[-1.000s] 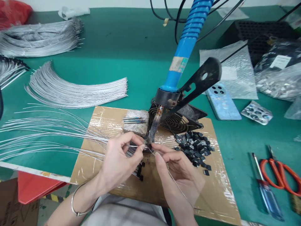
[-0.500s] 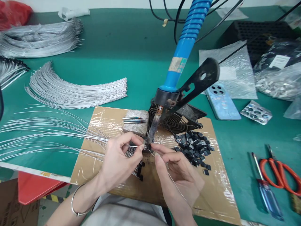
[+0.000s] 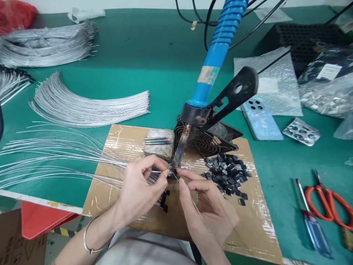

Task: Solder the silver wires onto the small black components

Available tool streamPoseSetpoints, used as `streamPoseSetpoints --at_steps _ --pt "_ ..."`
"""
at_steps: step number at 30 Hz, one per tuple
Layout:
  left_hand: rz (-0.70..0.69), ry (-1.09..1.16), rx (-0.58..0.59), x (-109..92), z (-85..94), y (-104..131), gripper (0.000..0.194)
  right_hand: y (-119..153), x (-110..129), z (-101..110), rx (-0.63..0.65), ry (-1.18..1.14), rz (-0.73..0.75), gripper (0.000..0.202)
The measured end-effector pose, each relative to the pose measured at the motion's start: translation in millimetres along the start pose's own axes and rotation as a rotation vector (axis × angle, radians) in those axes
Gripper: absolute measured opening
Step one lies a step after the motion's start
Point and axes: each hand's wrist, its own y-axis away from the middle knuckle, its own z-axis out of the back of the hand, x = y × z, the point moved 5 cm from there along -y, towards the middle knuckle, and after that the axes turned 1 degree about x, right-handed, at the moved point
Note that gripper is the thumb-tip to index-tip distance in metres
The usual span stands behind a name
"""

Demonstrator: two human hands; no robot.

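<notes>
My left hand (image 3: 139,191) pinches a thin silver wire (image 3: 68,158) from a fan of several wires and holds its end at the tip of the soldering iron (image 3: 182,145). The iron has a blue handle (image 3: 217,55) and leans in a black stand (image 3: 209,141). My right hand (image 3: 205,204) pinches a thin strand of solder wire (image 3: 200,217) and touches it to the same tip. Both hands meet over a taped cardboard sheet (image 3: 248,228). A pile of small black parts (image 3: 227,176) lies just right of my right hand.
Bundles of silver wires (image 3: 82,106) lie on the green mat at the left. A grey block with pins (image 3: 158,143) sits beside the stand. A phone (image 3: 260,117), plastic bags (image 3: 275,81), a blue screwdriver (image 3: 311,221) and red-handled scissors (image 3: 331,206) are to the right.
My right hand has shifted slightly left and toward the iron tip. My left hand and the wires have stayed in place.
</notes>
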Motion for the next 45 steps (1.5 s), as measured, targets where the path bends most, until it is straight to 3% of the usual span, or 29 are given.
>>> streamPoseSetpoints --at_steps 5,28,45 --pt "-0.019 -0.020 -0.007 -1.2 0.2 1.4 0.012 -0.3 3.5 0.2 -0.007 0.057 0.070 0.014" --pt "-0.014 0.000 0.000 -4.2 -0.4 1.5 0.012 2.2 0.2 1.7 0.031 0.069 0.122 0.017" --pt "-0.008 0.007 0.001 -3.4 0.5 1.0 0.012 -0.5 4.9 1.1 0.011 0.053 0.092 0.013"
